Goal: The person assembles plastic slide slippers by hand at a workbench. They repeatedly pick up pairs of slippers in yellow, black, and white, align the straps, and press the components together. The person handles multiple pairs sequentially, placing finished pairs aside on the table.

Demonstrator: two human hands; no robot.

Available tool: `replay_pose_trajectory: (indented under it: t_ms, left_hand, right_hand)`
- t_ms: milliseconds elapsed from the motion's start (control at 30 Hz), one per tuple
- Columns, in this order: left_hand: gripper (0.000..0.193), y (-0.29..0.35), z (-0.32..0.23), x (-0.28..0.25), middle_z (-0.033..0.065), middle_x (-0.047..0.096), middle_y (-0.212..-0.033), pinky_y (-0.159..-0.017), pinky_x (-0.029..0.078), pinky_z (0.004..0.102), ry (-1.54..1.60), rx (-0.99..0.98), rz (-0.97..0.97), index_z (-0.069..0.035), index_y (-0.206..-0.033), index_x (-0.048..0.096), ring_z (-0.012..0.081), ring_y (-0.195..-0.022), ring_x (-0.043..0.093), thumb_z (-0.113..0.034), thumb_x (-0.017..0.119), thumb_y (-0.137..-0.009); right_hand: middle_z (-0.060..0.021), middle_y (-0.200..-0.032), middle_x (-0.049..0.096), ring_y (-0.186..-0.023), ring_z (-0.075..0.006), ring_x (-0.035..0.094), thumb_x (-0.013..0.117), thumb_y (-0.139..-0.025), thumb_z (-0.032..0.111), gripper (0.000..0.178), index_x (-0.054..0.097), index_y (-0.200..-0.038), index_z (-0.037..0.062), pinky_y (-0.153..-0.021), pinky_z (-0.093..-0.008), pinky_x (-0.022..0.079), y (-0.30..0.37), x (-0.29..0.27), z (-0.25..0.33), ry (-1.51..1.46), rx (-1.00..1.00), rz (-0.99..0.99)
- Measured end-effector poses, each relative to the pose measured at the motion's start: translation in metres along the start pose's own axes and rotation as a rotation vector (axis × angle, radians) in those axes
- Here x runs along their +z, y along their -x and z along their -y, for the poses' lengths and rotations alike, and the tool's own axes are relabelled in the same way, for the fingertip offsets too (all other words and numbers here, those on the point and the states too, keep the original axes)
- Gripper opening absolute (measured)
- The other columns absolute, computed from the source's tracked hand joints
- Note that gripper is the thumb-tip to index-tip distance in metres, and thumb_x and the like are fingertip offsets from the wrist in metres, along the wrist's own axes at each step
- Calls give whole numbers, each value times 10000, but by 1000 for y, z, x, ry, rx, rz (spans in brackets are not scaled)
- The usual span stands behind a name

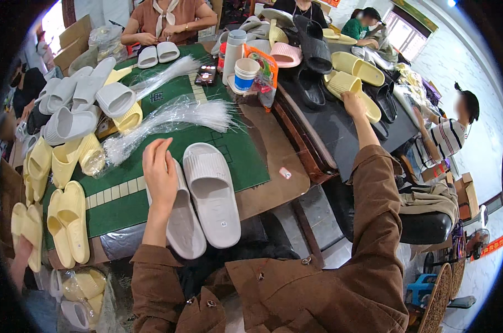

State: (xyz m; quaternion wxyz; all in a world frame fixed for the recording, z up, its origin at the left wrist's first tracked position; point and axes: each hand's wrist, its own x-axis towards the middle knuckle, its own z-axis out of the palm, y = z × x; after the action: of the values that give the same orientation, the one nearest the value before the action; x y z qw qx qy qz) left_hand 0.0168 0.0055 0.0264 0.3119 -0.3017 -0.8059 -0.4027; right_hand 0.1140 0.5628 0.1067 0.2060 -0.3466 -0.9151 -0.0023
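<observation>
A pair of light grey slide slippers lies in front of me at the table's near edge: the right slipper (pixel 215 213) shows whole, while the left slipper (pixel 186 230) is partly covered. My left hand (pixel 159 169) is over the left slipper's outer side, fingers stretched upward and slightly bent, with nothing seen in them. Reaching far to the right, my right hand (pixel 353 104) grips a pale yellow slipper (pixel 340 83) on the black table; its fingertips are partly hidden. Beyond the grey pair, a bundle of clear plastic strands (pixel 168 122) rests on the green mat (pixel 246 161).
Grey slippers (pixel 68 125) and yellow slippers (pixel 68 222) crowd the left side. A grey bottle (pixel 234 50), a paint-style tub (pixel 244 75) and a phone (pixel 206 75) stand or lie farther back. Black slippers (pixel 312 44) pile up at right. Other people work around the tables.
</observation>
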Motion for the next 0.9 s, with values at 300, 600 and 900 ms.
replay_pose_trajectory:
  t_ms: [300, 600, 900]
  left_hand:
    - [427, 84, -72, -69, 213, 496, -1203, -964, 394, 450, 89, -42, 304, -50, -1225, 596, 388, -1126, 492, -12, 631, -801]
    - [539, 107, -70, -39, 341, 342, -1363, -1072, 221, 572, -110, -92, 499, -218, -1420, 450, 511, -1249, 335, -292, 599, -907]
    - [608, 98, -64, -16, 292, 453, -1158, -986, 327, 559, -242, -111, 397, 22, -1309, 472, 495, -1153, 423, -279, 679, -823]
  right_hand:
    - [-115, -865, 701, -806, -154, 632, 576, -927, 290, 325, 707, -927, -7, -749, -292, 461, 91, -72, -15, -562, 55, -374]
    - [87, -675, 501, -550, 9, 318, 591, -952, 237, 223, 679, -851, 60, -507, -178, 191, 203, -161, 46, -998, -56, -306]
    - [-16, -873, 634, -788, -69, 559, 591, -933, 124, 179, 678, -848, -7, -697, -207, 432, 258, -127, 157, -1123, -267, 156]
